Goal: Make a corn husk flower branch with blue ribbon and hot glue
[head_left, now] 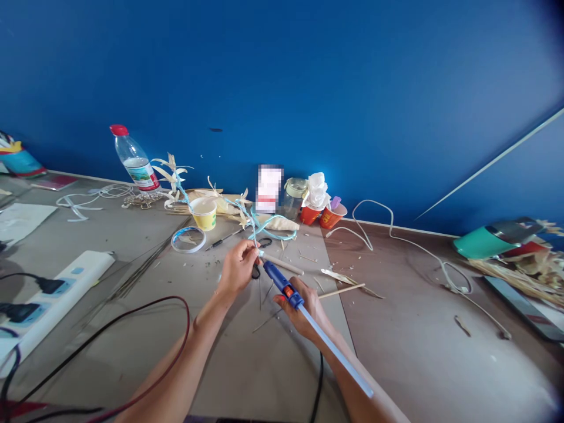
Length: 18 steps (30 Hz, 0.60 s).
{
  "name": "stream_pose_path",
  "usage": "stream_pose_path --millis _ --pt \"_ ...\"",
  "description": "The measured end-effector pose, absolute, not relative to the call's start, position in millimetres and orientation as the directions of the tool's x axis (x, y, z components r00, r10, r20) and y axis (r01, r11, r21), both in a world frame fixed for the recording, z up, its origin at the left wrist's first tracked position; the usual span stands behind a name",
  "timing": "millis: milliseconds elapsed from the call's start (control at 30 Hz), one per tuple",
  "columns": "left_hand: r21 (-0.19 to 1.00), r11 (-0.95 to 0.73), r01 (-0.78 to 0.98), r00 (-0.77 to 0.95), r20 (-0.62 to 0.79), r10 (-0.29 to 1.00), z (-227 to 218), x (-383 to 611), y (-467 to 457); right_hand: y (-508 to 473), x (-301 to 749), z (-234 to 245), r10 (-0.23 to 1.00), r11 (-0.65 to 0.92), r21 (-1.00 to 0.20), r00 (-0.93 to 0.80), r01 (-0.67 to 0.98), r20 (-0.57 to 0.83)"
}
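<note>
My right hand (305,302) grips a blue hot glue gun (282,283) with a long clear glue stick (339,355) jutting from its back end. Between the closed fingertips of my left hand (238,267) is a thin light-blue wrapped stem (255,234). The gun's nozzle points at those fingertips, very close to them; whether it touches the stem I cannot tell. A light-blue ribbon (287,234) loops on the table behind my left hand. A pale wooden stick (284,264) lies just beyond the gun. Black scissors (265,242) are partly hidden by my left hand.
A yellow paper cup (204,214), a tape roll (188,239) and a pen (224,238) lie to the left. Farther left are a bottle (134,161) and a power strip (61,302). Red cups (332,217) and a glass jar (294,200) stand near the blue wall.
</note>
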<state>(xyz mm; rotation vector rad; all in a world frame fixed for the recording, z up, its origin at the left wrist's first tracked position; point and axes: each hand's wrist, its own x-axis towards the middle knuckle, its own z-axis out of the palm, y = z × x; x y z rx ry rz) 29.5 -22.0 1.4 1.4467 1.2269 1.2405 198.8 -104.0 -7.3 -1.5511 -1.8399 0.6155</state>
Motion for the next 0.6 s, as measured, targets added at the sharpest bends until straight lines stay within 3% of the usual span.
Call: stream_pose_path --millis 433,600 --pt "0.976 -0.152 0.156 0.016 0.152 0.988 -0.2 27.6 -20.9 -103.8 197.5 -6.8 0.978 0.2 -0.701 -0.1 0.684 0.182" --pt "0.978 -0.154 0.137 0.012 0.154 0.988 2.3 26.3 -21.5 -104.9 211.1 -2.5 0.979 0.158 -0.748 -0.001 0.644 0.206"
